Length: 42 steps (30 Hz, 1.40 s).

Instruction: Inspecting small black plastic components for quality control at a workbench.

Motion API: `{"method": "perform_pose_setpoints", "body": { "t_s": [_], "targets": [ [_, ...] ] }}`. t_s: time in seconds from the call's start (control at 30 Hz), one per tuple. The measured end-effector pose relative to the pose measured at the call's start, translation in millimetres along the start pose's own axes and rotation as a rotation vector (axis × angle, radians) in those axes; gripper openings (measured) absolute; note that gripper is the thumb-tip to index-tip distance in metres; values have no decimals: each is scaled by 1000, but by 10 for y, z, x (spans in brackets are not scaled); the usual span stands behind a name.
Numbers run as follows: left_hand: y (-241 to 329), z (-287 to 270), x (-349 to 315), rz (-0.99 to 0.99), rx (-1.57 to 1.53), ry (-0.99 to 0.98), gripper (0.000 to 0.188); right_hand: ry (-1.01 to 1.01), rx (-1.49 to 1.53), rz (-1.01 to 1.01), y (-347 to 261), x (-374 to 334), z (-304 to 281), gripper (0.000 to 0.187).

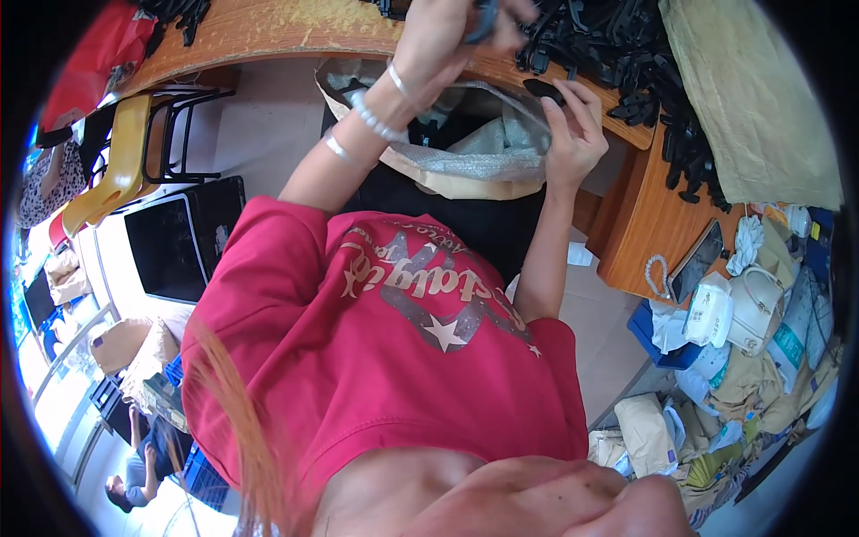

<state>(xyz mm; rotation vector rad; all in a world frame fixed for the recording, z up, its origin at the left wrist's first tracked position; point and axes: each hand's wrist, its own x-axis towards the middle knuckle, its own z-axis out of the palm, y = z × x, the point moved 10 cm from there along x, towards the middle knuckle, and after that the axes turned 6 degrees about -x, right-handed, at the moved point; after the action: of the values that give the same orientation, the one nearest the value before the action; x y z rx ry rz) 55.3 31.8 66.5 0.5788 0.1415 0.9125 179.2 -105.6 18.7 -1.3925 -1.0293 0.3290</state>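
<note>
Closest to the viewer is the person's red shirt (394, 358), filling the middle of the view, with both bare forearms reaching away from it toward a wooden table (268, 31). Just beyond the shirt, pressed against the table's near edge, an open bag (465, 170) with a crinkled plastic lining sits in the lap. The right hand (573, 134) rests at the bag's far right rim, its fingers curled and pinching a small black part (543, 89) right where the rim meets the table edge. The left hand (447, 36), with bracelets (376, 116) on the wrist, is raised above the bag and over the table edge, closed around another dark part (483, 20) that blurs at the top of the frame. On the table to the right of the bag lies a heap of black plastic parts (626, 63), and beyond that a tan sack (752, 98). To the left of the bag, off the table, stands a yellow chair (116, 161) beside a dark monitor (165, 251).
</note>
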Motion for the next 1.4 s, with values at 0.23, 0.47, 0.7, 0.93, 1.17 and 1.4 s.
{"method": "perform_pose_setpoints", "body": {
  "t_s": [0.23, 0.47, 0.7, 0.93, 1.17, 1.4],
  "targets": [
    [-498, -388, -510, -403, 302, 58, 34, 73, 190, 310, 260, -103, -127, 26],
    [-609, -118, -453, -395, 974, -125, 29, -32, 44, 173, -181, -165, -98, 21],
    [-478, 264, -584, 170, 1430, -472, 37, -4, -189, -74, -378, -173, -146, 27],
    [-538, 319, -579, 174, 1381, -571, 34, 6, 12, 120, -145, -190, -219, 32],
    [-634, 11, -575, -13, 1635, -687, 36, 181, -217, 155, 52, -46, -704, 13],
    [-877, 721, -12, 757, 1991, -697, 23, 269, -1071, 259, 150, 287, -986, 28]
  ]
}}
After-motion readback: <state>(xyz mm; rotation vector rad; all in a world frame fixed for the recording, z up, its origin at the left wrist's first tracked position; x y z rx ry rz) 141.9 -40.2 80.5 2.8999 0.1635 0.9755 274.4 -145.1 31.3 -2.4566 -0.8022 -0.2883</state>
